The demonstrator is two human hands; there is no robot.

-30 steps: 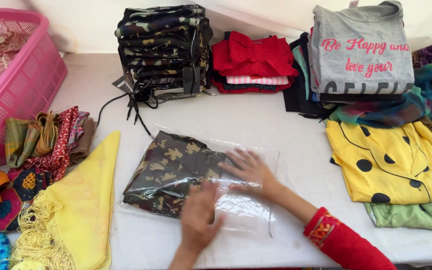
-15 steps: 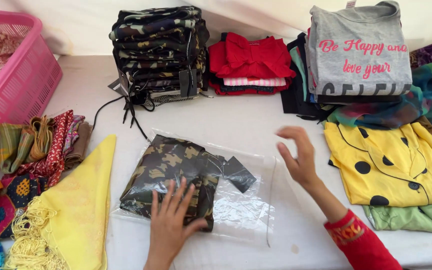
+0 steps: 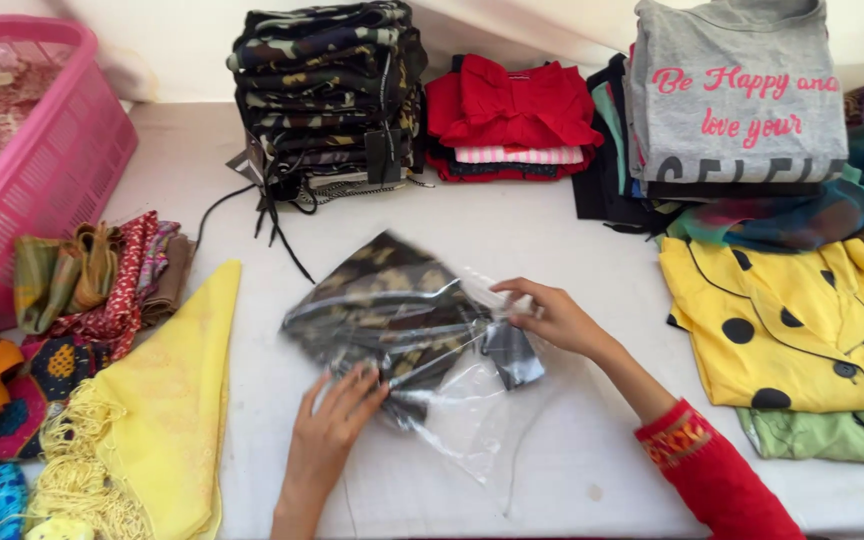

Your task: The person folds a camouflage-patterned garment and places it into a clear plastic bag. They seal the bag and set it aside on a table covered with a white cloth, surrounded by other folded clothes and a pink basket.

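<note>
A folded camouflage garment (image 3: 382, 300) lies inside a clear plastic bag (image 3: 472, 420) on the white table (image 3: 512, 230). My left hand (image 3: 337, 420) rests on the near edge of the bagged garment, fingers spread and pressing on it. My right hand (image 3: 552, 315) pinches the bag's right side beside the garment's black tag. The bag is lifted and crumpled between the two hands, with its loose end trailing toward me.
A stack of camouflage garments (image 3: 327, 90) with black cords stands at the back. Red folded clothes (image 3: 512, 115), a grey printed shirt pile (image 3: 742, 100) and a yellow dotted garment (image 3: 792, 320) lie right. A pink basket (image 3: 42, 170), coloured scarves (image 3: 92, 280) and yellow cloth (image 3: 152, 420) lie left.
My right hand came back down from the air and took hold of the bag's right side. The bagged garment has been turned and bunched up; my left hand stays on its near edge.
</note>
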